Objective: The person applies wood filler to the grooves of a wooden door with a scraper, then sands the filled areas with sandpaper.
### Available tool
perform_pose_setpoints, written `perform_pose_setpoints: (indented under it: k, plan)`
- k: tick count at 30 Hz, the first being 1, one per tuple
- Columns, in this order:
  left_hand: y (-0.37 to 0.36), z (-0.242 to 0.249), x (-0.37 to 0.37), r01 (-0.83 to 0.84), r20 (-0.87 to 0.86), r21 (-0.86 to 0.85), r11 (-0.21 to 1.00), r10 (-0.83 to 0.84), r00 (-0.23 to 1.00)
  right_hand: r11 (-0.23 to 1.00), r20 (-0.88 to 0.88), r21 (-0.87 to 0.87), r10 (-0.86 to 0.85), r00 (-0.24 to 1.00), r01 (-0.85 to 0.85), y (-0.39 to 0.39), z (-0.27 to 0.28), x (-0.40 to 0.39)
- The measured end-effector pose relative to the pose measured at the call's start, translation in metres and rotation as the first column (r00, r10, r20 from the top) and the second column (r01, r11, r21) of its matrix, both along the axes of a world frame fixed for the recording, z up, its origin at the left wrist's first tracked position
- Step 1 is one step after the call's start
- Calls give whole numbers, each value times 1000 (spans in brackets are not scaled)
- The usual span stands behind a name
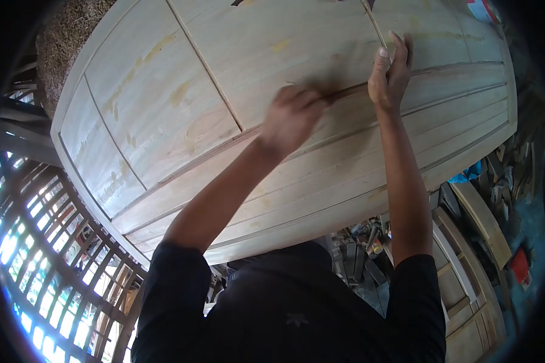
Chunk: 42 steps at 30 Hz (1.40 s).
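A large pale wooden door (pixel 163 91) with recessed panels and long grooves lies flat in front of me. My left hand (pixel 292 116) is curled into a fist and blurred, pressed on a dark groove (pixel 345 92) near the door's middle; whatever is inside the fist is hidden. Just to the right, my right hand (pixel 390 69) rests flat on the wood with fingers stretched out and the thumb raised, holding nothing. It sits at the lower end of a thin upright moulding line (pixel 374 24).
A rough straw-like mass (pixel 72 30) sits beyond the door's top left corner. Wooden lattice frames (pixel 54 254) stand at the lower left against bright light. Wooden frames and offcuts (pixel 472 290) crowd the floor at the right, along with a blue item (pixel 466 175).
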<state>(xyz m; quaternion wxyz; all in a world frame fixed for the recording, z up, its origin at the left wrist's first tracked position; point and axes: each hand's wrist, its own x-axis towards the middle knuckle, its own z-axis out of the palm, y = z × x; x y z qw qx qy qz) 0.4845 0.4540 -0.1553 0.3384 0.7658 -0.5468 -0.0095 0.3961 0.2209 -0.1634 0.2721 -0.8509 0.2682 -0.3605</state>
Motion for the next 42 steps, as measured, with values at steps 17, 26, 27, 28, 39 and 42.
perform_pose_setpoints:
  k: [17,26,27,28,39,42]
  plan:
    - [-25,13,-8,-41,-124,109,993,54,991,997,-4,-80,-13,1000,13,-7,-4,2]
    - [23,15,-2,-24,-143,138,990,44,989,998,14,-55,-39,999,39,-5,-4,2]
    - [34,16,0,-66,-219,192,979,108,970,997,5,-61,-42,999,43,-4,-5,1]
    - [24,19,-3,-63,-223,200,978,108,969,998,-1,-53,-44,999,44,0,-5,-1]
    - [28,16,1,8,-39,124,992,-4,999,998,76,-26,-58,995,60,-1,-3,2]
    - [-15,8,-7,28,-2,47,999,-28,1000,999,62,-12,-45,997,46,2,-1,2]
